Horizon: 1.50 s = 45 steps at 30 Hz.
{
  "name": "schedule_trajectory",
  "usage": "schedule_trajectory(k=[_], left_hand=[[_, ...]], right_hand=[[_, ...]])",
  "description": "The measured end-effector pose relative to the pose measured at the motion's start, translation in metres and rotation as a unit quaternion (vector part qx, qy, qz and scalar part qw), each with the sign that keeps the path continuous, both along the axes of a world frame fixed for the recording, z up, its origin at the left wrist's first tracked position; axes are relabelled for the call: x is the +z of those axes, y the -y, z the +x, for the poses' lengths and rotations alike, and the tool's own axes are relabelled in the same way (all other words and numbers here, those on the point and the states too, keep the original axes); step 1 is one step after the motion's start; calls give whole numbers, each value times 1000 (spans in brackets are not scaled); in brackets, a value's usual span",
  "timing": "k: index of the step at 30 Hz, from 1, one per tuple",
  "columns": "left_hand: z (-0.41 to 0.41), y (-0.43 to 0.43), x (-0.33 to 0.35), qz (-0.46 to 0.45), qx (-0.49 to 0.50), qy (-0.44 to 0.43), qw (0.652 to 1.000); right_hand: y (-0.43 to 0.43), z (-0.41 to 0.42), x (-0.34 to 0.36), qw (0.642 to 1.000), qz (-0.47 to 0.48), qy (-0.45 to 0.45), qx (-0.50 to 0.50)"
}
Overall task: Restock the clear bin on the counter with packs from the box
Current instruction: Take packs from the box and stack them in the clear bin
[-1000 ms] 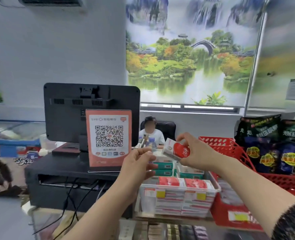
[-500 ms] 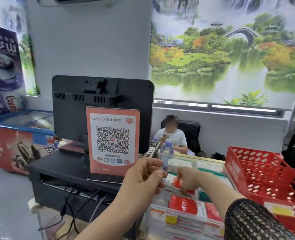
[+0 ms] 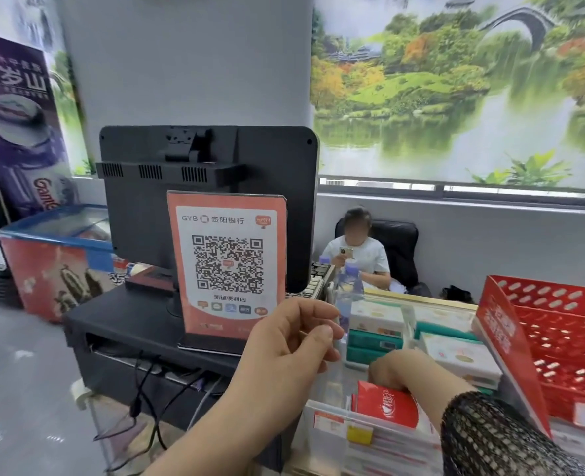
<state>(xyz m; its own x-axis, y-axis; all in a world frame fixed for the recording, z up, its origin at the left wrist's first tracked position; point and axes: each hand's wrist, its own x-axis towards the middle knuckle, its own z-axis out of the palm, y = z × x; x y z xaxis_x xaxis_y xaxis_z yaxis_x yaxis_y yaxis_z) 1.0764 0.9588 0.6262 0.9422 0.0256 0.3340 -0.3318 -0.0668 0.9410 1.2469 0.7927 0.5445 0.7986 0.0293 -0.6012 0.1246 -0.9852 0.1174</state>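
The clear bin (image 3: 328, 441) stands at the lower right of the counter, with red-and-white packs stacked inside. My right hand (image 3: 399, 372) reaches down into it, and its fingers curl over the top edge of a red pack (image 3: 388, 405) that stands upright in the bin. My left hand (image 3: 292, 341) hovers just left of the bin at its rim height, fingers loosely curled and holding nothing. The box is out of view.
A red plastic crate (image 3: 558, 341) stands right of the bin. White and green packs (image 3: 375, 326) are stacked behind it. A QR-code sign (image 3: 227, 262) and a black monitor (image 3: 208, 187) stand to the left. A seated person (image 3: 359, 255) is behind the counter.
My right hand has come down from chest height with the red pack and lowered it into the bin. My left hand has stayed beside the bin. The view has turned left.
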Motion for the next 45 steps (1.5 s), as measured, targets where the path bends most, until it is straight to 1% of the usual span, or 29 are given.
schedule_trajectory(k=[2,5,8,13,19,22,25,26,28,30,35,37,38,39,40,42,43,45], left_hand=[[1,-2,-2,-4,-1,3,1000],[1,-3,-4,-9,1,2,1000],[1,-4,-7,-6,4,-4,1000],[1,-8,-9,4,9,-12,1000],[1,-11,-14,8,9,-19,1000],[2,-12,-16,6,9,-21,1000],[3,-14,-18,-1,9,-26,1000],[2,-14,-19,-3,8,-27,1000],[-1,-16,-21,-5,1,-28,1000],[-6,-18,-25,-6,-7,-30,1000],[-25,-25,-36,-28,-53,-44,997],[-36,-28,-44,-32,-76,-50,995],[-43,-30,-49,-31,-88,-55,994],[-50,-32,-56,-28,-101,-60,993],[-57,-34,-64,-23,-115,-66,991],[-71,-40,-85,0,-140,-75,987],[-78,-43,-98,14,-148,-80,986],[-92,-51,-129,39,-158,-100,982]], right_hand=[[-3,-2,2,999,41,-17,-29],[-11,0,0,983,137,-83,-95],[-15,5,-8,975,142,-121,-123],[-13,9,-10,972,168,-85,-142],[-12,7,-12,967,176,-102,-153],[-10,0,-1,959,214,-103,-156],[-5,-6,19,941,296,-69,-151],[-4,-9,30,935,321,-40,-144],[-2,-19,52,918,371,50,-129],[-1,-35,72,882,439,126,-120],[-14,-110,98,791,555,243,-83],[-26,-148,95,759,588,272,-69],[-32,-167,89,750,599,273,-56],[-39,-186,82,748,604,270,-39],[-45,-204,72,754,598,271,-20],[-58,-232,45,780,563,273,4],[-63,-243,28,790,550,271,5],[-70,-259,-9,796,550,252,-8]])
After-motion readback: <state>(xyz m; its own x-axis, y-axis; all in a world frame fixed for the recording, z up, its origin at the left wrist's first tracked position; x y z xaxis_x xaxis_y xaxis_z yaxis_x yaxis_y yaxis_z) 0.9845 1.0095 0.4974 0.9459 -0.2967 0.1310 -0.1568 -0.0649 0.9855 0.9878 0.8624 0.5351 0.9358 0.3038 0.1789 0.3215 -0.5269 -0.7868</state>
